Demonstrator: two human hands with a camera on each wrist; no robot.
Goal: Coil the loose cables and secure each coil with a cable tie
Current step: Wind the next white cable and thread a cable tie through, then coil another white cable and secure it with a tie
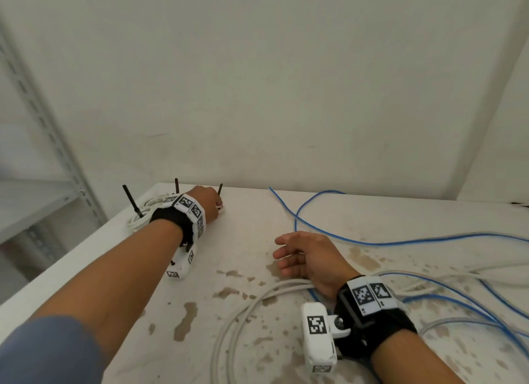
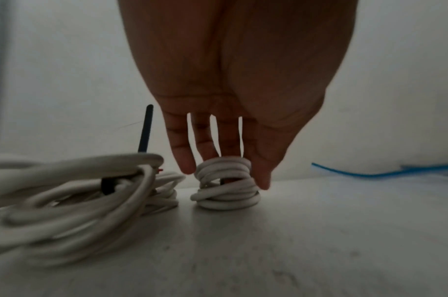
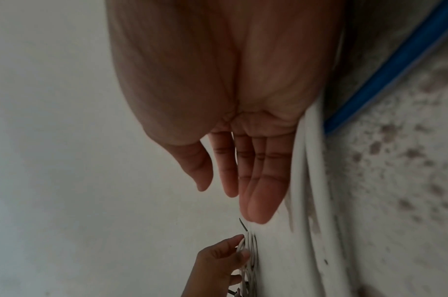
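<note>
Left hand is at the desk's far corner, fingers and thumb clamped round a small white coil. Right hand just rests there, fingers loosely apart, beside the loose white cable.

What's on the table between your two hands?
Nothing: in the head view, only bare, stained table lies between the left hand and the right hand.

Head: soft, even light on the stained white tabletop; lines bow toward frame edges.
Left wrist: dim; small wound white cable coil sharp, looped white cable bundle left of it blurred.
Right wrist: dim, motion-smeared.
</note>
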